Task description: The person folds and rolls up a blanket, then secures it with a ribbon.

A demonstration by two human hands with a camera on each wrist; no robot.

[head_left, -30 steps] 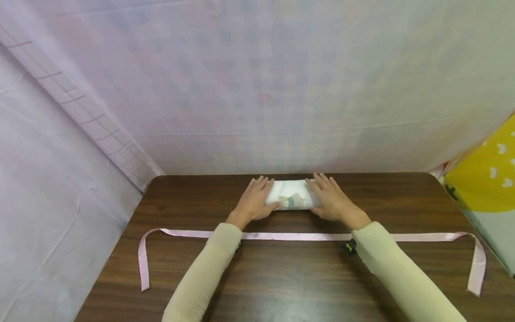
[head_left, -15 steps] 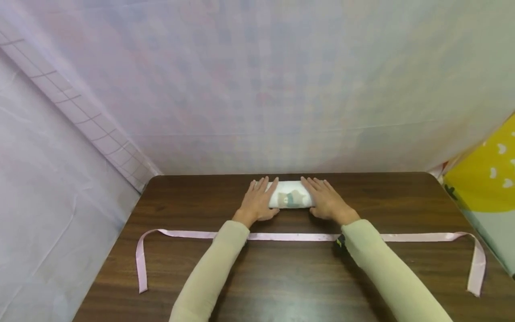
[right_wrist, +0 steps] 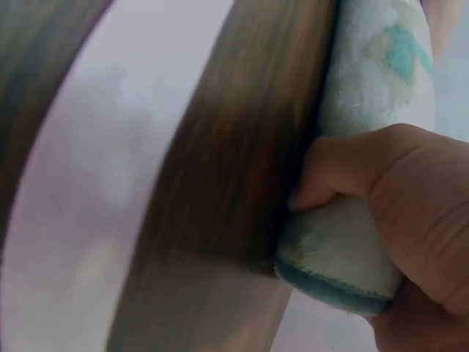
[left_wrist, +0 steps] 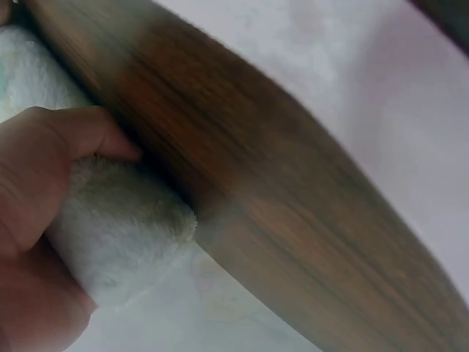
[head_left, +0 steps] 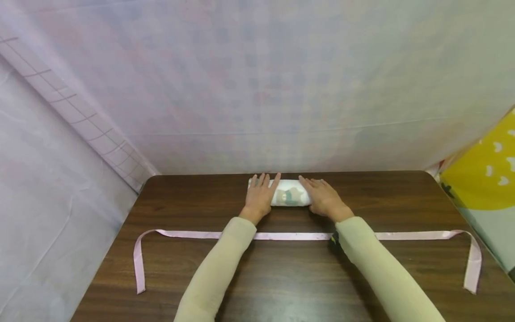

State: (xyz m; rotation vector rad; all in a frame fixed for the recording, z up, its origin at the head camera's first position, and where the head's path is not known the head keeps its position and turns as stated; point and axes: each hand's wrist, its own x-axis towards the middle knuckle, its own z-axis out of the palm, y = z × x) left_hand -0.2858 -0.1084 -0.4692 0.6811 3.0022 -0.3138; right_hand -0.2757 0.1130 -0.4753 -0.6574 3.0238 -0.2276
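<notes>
A rolled plush towel (head_left: 290,193), white with beige and teal figures, lies sideways near the far edge of the brown table (head_left: 289,277). My left hand (head_left: 259,199) holds its left part, fingers spread over the top. In the left wrist view the left thumb (left_wrist: 95,132) bends round the towel roll (left_wrist: 121,235). On the right part rests my right hand (head_left: 325,200), fingers reaching over. The right wrist view shows that thumb (right_wrist: 330,165) curled against the roll, beside its teal-edged end (right_wrist: 337,286). Most fingertips are hidden in the wrist views.
A pink ribbon (head_left: 293,236) runs across the table under both forearms, its ends bent toward the front. Pale patterned sheeting (head_left: 261,89) rises behind the far edge. A yellow panel with white marks (head_left: 487,174) stands at the right.
Both hands have drawn a little closer together on the towel. The roll looks narrower, and its printed figure has shifted slightly toward the far side.
</notes>
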